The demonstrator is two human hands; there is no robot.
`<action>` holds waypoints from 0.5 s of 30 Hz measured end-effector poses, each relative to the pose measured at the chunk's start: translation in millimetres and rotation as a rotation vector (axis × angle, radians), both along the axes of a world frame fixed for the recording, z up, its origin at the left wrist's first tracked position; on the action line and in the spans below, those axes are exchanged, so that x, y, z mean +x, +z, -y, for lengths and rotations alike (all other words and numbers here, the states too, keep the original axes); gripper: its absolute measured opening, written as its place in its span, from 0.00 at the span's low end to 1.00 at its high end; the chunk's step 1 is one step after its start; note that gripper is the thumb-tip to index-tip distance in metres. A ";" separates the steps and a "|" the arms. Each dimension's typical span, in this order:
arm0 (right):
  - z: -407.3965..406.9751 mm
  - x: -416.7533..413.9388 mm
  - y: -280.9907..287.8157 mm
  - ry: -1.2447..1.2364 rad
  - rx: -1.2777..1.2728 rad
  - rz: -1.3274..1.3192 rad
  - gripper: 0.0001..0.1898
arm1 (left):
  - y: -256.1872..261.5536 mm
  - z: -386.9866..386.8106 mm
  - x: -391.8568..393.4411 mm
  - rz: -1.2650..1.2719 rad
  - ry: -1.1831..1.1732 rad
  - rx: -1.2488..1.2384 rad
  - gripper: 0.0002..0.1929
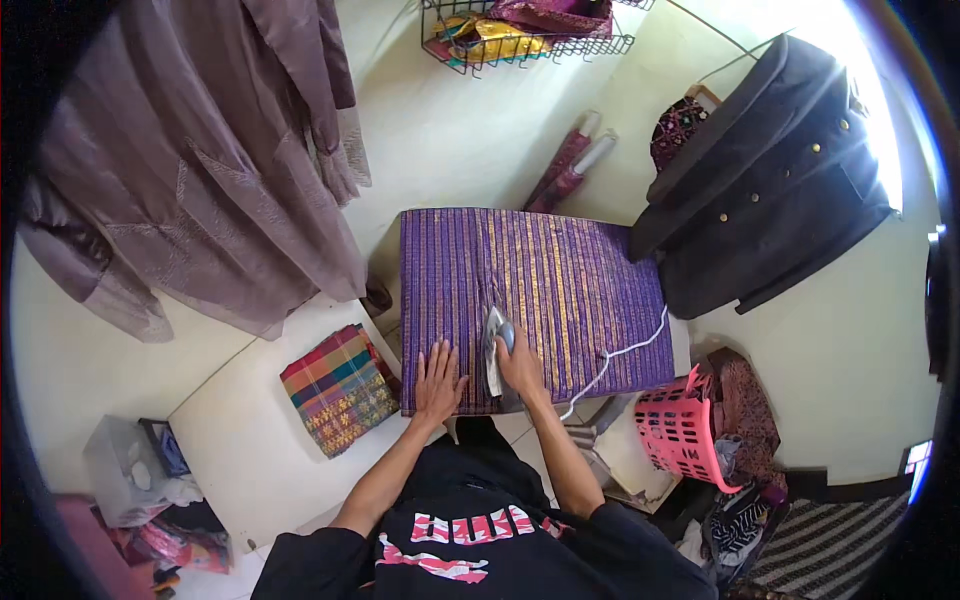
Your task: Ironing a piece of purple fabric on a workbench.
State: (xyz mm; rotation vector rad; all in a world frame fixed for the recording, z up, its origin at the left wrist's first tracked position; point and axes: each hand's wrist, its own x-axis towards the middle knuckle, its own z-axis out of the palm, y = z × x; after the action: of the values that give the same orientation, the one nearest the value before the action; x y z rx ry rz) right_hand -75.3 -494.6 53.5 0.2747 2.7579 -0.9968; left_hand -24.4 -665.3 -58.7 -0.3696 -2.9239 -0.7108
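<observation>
A purple woven cloth (442,277) with gold stripes covers the board in front of me. My right hand (520,367) grips the handle of a clothes iron (492,360), whose pointed tip faces away from me on the cloth. Flat against the cloth's near left part, my left hand (439,381) presses with fingers apart. A white cord (637,343) crosses the cloth's right side and drops over the near edge. Part of the iron's body is hidden by my right hand.
Left of the board, a folded plaid cloth (341,390) lies on a white table (225,405). A satin garment (202,165) hangs above it. At right are a dark jacket (780,180) and a pink plastic basket (679,431). Fabric rolls (566,169) lean behind; a wire basket (525,45) hangs on the wall.
</observation>
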 end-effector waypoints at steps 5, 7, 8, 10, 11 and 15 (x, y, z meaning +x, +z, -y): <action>-4.4 -47.6 -5.0 -0.016 -0.001 -0.020 0.28 | 1.9 -3.6 -3.7 0.010 -0.003 -0.027 0.34; -5.3 -75.8 -10.5 -0.023 0.040 -0.028 0.30 | 3.2 -2.9 -4.2 0.006 -0.008 -0.024 0.34; -9.0 -84.2 -13.2 -0.034 0.042 -0.034 0.30 | 4.2 -2.1 -3.4 0.007 -0.003 -0.039 0.34; -14.2 -97.7 -19.3 -0.052 0.067 -0.029 0.31 | 8.8 -2.2 -3.9 0.010 0.005 -0.048 0.34; -21.1 -93.3 -22.6 -0.059 0.071 -0.037 0.31 | 10.4 -4.1 -2.7 0.002 -0.002 -0.044 0.34; -23.2 -39.3 -14.6 -0.012 0.029 0.001 0.30 | 3.7 3.0 0.4 0.016 0.049 -0.049 0.34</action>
State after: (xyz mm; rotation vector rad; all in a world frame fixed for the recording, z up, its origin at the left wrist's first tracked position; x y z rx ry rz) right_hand -114.6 -471.5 39.0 0.2956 2.7749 -0.9604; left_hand -24.0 -668.2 -55.0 -0.2964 -2.9587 -0.6394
